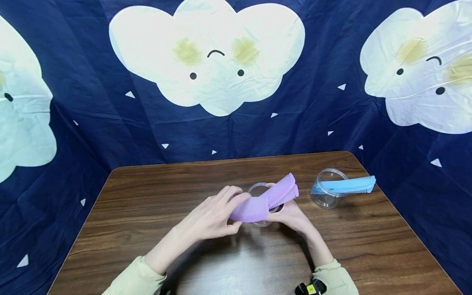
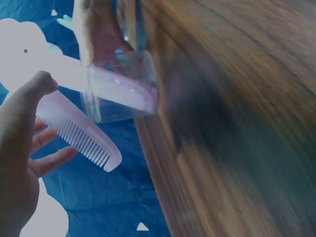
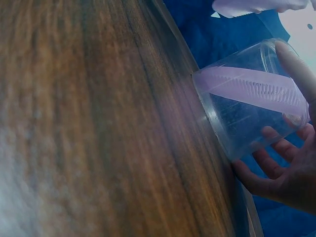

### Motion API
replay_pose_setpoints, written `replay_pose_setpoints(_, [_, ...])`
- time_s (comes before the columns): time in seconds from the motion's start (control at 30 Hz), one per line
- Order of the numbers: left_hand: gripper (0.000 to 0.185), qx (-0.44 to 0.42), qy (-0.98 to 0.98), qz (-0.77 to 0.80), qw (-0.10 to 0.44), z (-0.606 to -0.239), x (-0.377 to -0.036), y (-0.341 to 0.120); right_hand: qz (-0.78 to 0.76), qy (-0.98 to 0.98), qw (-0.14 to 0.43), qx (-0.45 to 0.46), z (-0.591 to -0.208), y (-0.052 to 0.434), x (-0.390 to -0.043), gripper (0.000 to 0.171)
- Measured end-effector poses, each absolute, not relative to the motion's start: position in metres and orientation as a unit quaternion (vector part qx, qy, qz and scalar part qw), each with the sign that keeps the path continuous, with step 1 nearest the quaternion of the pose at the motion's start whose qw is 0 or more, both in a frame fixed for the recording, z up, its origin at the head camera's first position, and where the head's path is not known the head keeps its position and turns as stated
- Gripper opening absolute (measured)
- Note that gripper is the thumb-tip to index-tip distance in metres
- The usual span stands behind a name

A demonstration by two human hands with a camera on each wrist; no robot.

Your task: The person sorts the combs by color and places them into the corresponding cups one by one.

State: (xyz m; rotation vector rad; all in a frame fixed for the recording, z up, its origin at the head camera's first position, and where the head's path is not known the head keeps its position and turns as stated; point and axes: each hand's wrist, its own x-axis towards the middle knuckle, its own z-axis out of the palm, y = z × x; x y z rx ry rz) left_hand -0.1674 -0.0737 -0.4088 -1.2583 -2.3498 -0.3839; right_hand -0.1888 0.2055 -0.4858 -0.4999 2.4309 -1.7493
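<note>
My left hand [image 1: 217,213] pinches a purple comb [image 1: 250,209] between thumb and fingers, just left of a clear plastic cup [image 1: 259,188]. In the left wrist view, this comb [image 2: 81,129] slants with its teeth facing my fingers, outside the cup. My right hand [image 1: 291,215] grips the cup around its side; the right wrist view shows the thumb near its rim. Inside leans purple comb material [image 3: 252,89], its toothed ends [image 1: 282,190] sticking out over the rim to the right. Overlap hides how many combs the cup holds.
Another clear cup [image 1: 326,203] stands at the right of the wooden table [image 1: 147,205], with blue combs [image 1: 343,186] leaning out rightwards toward the table's edge. Behind the table hangs a dark blue cloth [image 1: 228,135] with white clouds.
</note>
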Motion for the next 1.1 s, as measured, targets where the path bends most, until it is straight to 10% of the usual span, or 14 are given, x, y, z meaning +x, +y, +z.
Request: replay_pose_setpoints(1.1, [0.073,-0.386,-0.824,-0.285,0.301,-0.384,-0.187,-0.039,-0.565,0.802,0.056,-0.187,-0.482,0.204,-0.191,0.071])
